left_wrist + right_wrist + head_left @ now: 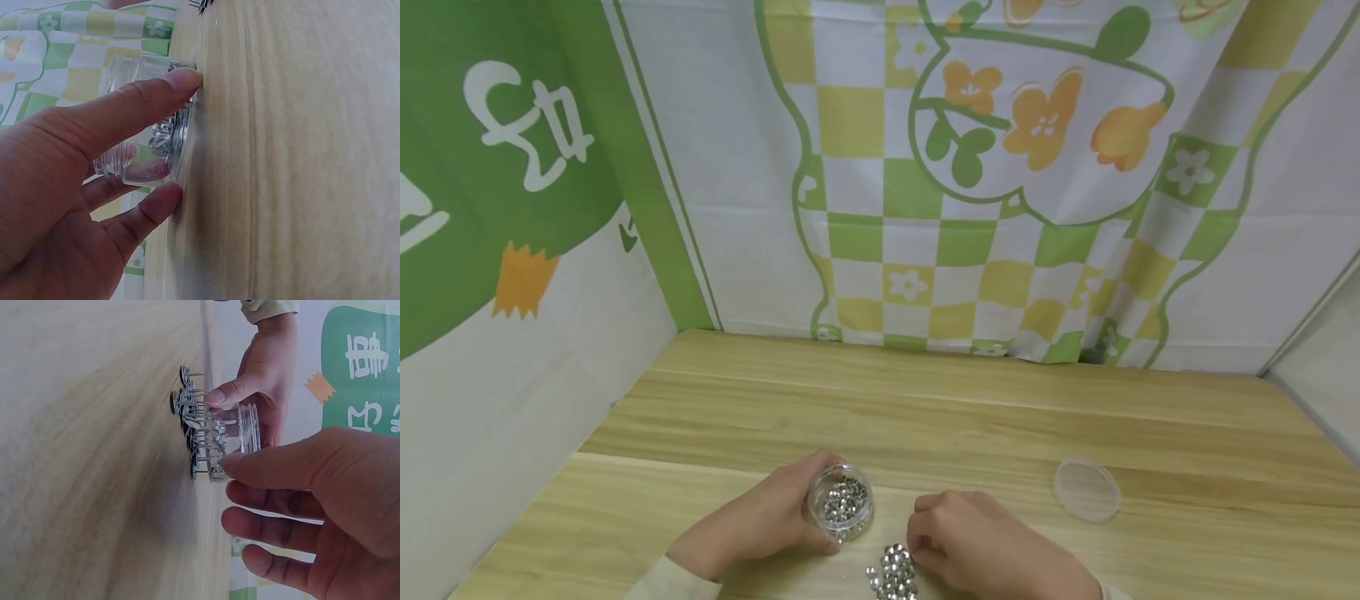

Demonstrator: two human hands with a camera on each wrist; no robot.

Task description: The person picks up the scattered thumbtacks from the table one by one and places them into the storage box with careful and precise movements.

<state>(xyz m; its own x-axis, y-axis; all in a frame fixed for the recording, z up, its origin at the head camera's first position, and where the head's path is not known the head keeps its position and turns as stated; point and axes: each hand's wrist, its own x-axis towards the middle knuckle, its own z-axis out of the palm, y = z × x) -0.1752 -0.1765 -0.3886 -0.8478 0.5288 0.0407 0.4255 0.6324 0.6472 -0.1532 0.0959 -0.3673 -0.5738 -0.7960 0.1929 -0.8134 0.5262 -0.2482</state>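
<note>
My left hand [782, 508] grips a clear round jar [144, 175] from its left side, thumb on one wall and fingers around the other. Silvery thumbtacks [846, 500] lie in a heap inside the jar, which sits upright on the table. To its right and nearer me is a tight cluster of thumbtacks [897, 573], heads down on the wood and pins up in the right wrist view. My right hand [973, 537] is beside this cluster, thumb and forefinger close together at its edge with nothing visible between them; the other fingers are loosely bent.
A clear round lid [1087, 492] lies flat on the wooden table [925, 408], right of my right hand. Patterned cloth [910, 250] hangs along the table's back edge, and a green and white cloth [572, 333] borders the left side.
</note>
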